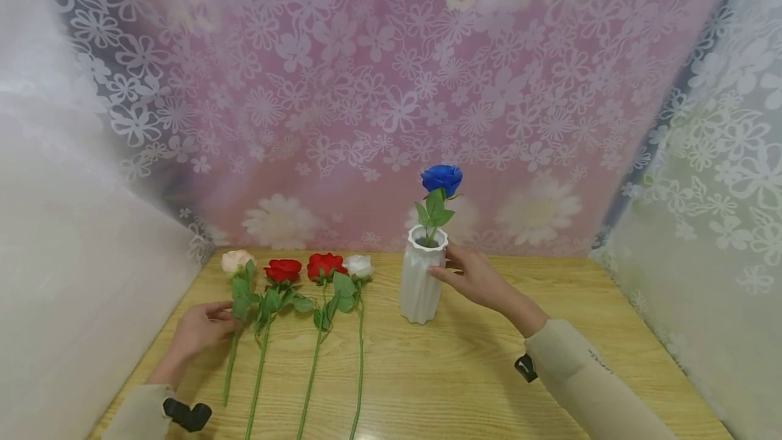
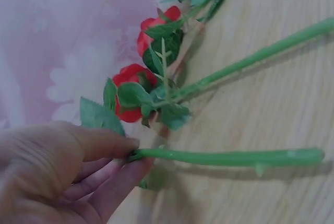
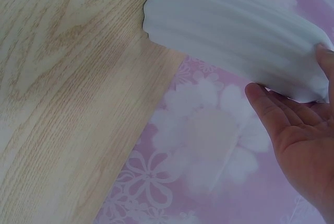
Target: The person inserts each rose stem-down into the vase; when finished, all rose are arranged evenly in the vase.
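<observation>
- Done: blue rose (image 1: 442, 179) in vase (image 1: 420, 287) your right hand (image 1: 479, 279) grips, centre-right.
- Pending: peach rose (image 1: 235, 261), left, pinched by your left hand (image 1: 204, 328).
- Remaining: red roses (image 1: 283, 270), white rose (image 1: 358, 266).

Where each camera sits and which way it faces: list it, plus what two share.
Head: on the head, facing forward and down at the table; left grip, right grip and both sleeves show.
Left wrist: on that wrist, facing the left grip, pinching a green stem.
Right wrist: on that wrist, facing the right grip holding the white vase.
Head and right wrist share the white vase.
</observation>
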`<state>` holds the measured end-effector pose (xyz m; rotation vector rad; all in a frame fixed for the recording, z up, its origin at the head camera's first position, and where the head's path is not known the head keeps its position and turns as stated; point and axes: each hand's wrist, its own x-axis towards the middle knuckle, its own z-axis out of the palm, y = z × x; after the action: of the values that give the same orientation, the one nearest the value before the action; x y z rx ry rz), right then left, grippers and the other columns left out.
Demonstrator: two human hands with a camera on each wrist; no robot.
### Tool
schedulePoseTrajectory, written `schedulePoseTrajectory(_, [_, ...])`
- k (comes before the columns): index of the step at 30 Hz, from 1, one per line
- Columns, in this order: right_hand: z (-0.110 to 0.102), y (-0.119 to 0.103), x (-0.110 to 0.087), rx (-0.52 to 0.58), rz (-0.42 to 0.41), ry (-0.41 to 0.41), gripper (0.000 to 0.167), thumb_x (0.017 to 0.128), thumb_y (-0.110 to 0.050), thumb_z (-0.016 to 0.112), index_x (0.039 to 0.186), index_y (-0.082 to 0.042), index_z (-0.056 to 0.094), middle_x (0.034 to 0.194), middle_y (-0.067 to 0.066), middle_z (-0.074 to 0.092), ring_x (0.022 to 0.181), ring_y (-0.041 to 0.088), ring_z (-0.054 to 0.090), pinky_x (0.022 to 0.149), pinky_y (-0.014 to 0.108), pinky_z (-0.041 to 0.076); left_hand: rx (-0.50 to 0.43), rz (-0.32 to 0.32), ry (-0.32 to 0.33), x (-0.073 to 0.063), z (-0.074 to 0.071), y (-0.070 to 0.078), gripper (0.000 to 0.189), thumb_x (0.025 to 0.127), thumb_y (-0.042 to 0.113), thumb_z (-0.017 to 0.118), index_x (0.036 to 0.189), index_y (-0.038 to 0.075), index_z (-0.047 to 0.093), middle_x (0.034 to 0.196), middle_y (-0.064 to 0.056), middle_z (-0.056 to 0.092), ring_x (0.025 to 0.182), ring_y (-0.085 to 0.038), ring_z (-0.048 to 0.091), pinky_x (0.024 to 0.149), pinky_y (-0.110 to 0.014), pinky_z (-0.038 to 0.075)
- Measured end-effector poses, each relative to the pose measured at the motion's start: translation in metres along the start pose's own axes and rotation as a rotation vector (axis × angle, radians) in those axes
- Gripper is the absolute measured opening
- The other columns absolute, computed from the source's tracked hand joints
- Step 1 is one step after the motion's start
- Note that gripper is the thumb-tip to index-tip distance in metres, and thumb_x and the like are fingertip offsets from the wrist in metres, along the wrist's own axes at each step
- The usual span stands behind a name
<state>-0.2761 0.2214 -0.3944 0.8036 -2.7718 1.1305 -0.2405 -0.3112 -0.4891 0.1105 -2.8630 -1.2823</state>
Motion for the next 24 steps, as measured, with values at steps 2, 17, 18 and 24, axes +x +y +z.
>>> schedulePoseTrajectory(2, [0.000, 0.000, 0.000, -0.007, 0.005, 0.002, 0.075, 0.105, -0.038, 0.066, 0.166, -0.010, 0.032, 0.151, 0.021, 0.059, 0.129, 0.041, 0.066, 0.104, 0.053, 0.058, -0.023, -0.011, 0.030, 0.001, -0.002, 0.003, 0.058, 0.094, 0.014, 0.076, 0.143, -0.011, 0.057, 0.116, -0.028, 0.073, 0.089, -0.024, 0.076, 0.068, -0.029, 0.061])
schedulePoseTrajectory(17, [-0.001, 0.000, 0.000, -0.011, 0.010, -0.001, 0.075, 0.105, -0.039, 0.066, 0.167, -0.012, 0.032, 0.150, 0.021, 0.060, 0.130, 0.042, 0.065, 0.103, 0.054, 0.059, -0.330, -0.041, 0.217, 0.001, -0.019, 0.050, 0.061, 0.099, 0.024, 0.075, 0.149, -0.004, 0.055, 0.116, -0.006, 0.074, 0.083, 0.015, 0.062, 0.077, -0.010, 0.056])
schedulePoseTrajectory(18, [-0.001, 0.000, 0.000, -0.009, 0.009, -0.001, 0.075, 0.105, -0.039, 0.066, 0.166, -0.012, 0.032, 0.150, 0.021, 0.060, 0.130, 0.042, 0.065, 0.103, 0.054, 0.058, -0.389, -0.037, 0.218, 0.002, -0.019, 0.054, 0.060, 0.100, 0.021, 0.074, 0.150, -0.005, 0.053, 0.110, 0.003, 0.073, 0.084, 0.014, 0.064, 0.079, -0.010, 0.057])
schedulePoseTrajectory(24, [0.001, 0.001, 0.000, -0.011, 0.008, 0.004, 0.076, 0.105, -0.040, 0.065, 0.166, -0.010, 0.031, 0.151, 0.021, 0.059, 0.128, 0.040, 0.067, 0.102, 0.052, 0.059, -0.743, -0.048, 0.257, 0.010, -0.018, 0.080, 0.059, 0.100, 0.007, 0.072, 0.152, -0.007, 0.048, 0.090, 0.023, 0.070, 0.080, 0.004, 0.074, 0.084, -0.016, 0.061])
